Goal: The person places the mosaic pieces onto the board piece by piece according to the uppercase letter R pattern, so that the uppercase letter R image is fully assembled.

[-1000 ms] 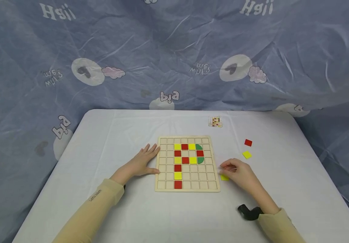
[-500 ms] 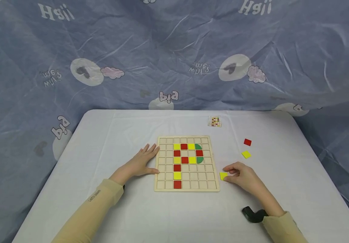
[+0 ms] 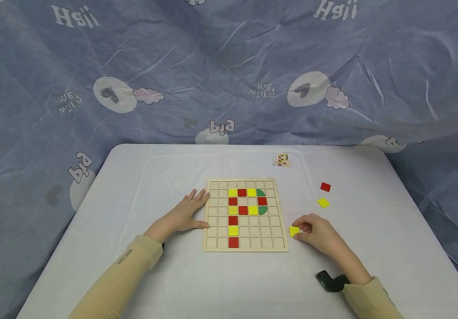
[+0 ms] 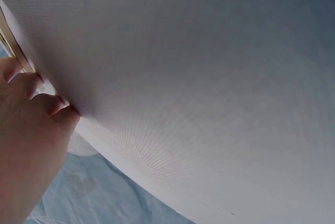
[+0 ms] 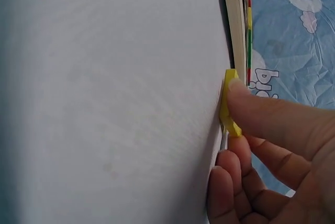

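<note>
A square wooden grid board (image 3: 266, 231) lies on the table, with red, yellow and green tiles set in its cells in a P-like shape. My left hand (image 3: 183, 214) lies with fingers spread against the board's left edge; in the left wrist view its fingertips (image 4: 65, 116) meet the table beside that edge. Just right of the board, my right hand (image 3: 317, 230) pinches a yellow square tile (image 3: 294, 231) by its edges. The right wrist view shows the thumb on that yellow tile (image 5: 228, 110), close to the board's side (image 5: 236, 20), with fingers curled beneath.
A loose yellow tile (image 3: 323, 203) and a red tile (image 3: 325, 187) lie beyond the right hand. Behind the board is a small printed pattern card (image 3: 282, 159). A black device (image 3: 332, 282) sits at the right wrist. Patterned blue cloth (image 3: 229, 71) hangs behind the table.
My right hand has shifted slightly right and its finger and thumb have come onto the yellow tile beside the board. The left hand and the tiles on the board stay as they were.
</note>
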Motion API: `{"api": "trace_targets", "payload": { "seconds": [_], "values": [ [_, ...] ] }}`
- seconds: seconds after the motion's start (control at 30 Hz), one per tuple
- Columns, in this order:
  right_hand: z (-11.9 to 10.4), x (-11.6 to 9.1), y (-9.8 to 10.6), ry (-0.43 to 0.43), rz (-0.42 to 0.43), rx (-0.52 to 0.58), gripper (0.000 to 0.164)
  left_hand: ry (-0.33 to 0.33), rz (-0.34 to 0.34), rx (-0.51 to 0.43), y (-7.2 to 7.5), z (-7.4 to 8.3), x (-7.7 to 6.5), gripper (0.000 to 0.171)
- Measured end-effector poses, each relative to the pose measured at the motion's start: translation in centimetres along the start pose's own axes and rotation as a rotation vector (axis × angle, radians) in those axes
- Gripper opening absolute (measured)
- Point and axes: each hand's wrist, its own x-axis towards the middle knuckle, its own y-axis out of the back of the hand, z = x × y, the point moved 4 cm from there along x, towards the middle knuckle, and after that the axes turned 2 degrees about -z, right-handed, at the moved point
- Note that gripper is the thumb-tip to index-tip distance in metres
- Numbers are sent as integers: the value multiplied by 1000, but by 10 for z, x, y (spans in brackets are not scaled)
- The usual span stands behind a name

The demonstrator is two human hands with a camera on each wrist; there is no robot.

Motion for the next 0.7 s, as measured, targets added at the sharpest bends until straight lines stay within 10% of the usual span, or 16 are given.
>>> {"api": "trace_targets", "payload": {
  "seconds": [0.7],
  "values": [
    [-48, 26, 5, 63, 49, 152, 21, -1, -6, -10, 2, 2, -2, 103]
  ]
}}
